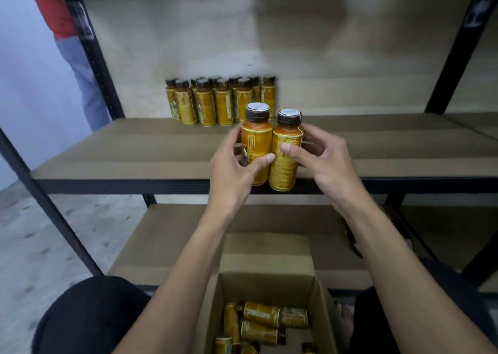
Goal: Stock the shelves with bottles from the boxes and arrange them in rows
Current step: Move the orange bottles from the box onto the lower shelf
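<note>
Two orange bottles with dark caps stand upright side by side in front of the middle shelf (134,151). My left hand (231,165) grips the left bottle (257,143), thumb across its label. My right hand (323,157) grips the right bottle (285,162) the same way. Both bottles hang at the shelf's front edge; whether they touch the board I cannot tell. Several bottles (221,103) of the same kind stand in rows at the back of that shelf. An open cardboard box (269,281) between my knees holds several bottles lying on their sides (261,321).
The shelf unit has black metal posts (99,65) and a lower board (175,235) behind the box. Another person's leg (78,65) stands beyond the left post. Speckled floor (40,246) lies to the left.
</note>
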